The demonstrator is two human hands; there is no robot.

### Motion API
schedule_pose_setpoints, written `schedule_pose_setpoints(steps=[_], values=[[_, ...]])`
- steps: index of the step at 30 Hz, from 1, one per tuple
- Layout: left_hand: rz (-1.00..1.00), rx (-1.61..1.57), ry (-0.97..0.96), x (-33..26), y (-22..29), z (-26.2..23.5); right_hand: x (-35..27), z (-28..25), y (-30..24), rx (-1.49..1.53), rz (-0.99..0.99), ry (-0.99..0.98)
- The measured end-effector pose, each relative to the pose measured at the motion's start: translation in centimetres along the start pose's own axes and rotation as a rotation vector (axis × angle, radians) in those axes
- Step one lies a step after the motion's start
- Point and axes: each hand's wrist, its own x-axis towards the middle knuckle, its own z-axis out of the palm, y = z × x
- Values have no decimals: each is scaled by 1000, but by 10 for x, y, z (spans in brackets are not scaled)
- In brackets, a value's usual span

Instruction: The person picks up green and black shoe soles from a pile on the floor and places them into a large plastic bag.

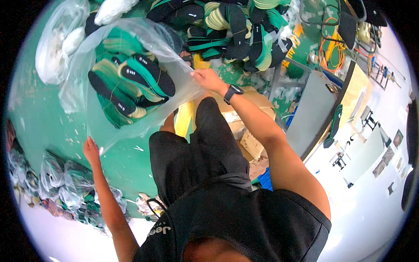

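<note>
A large clear plastic bag (174,83) lies stretched over the green floor, holding several green and black shoe insoles (131,83). My left hand (91,149) grips the bag's near edge at the lower left. My right hand (208,79), with a black watch on its wrist, holds the bag's edge at the right. Between my arms, my legs in black shorts stand by the bag's mouth.
A big heap of green, black and yellow insoles (235,30) lies beyond the bag. Cardboard boxes (244,126) sit by my right leg. Filled clear bags (70,187) lie at lower left, and another clear bag (56,43) at upper left. A grey table (310,113) and orange cable (331,52) stand right.
</note>
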Motion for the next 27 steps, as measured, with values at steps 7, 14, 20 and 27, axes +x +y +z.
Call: schedule_pose_setpoints(steps=[7,14,20,27], values=[[391,373,61,-21,-12,35,56,-106,186,-409,162,524],[-206,92,62,-37,53,36,166,-192,246,-812,24,105],[-388,-63,5,-36,54,51,173,-203,242,-744,-236,-46],[-406,-41,12,-37,65,60,174,-183,231,-759,-197,-154]])
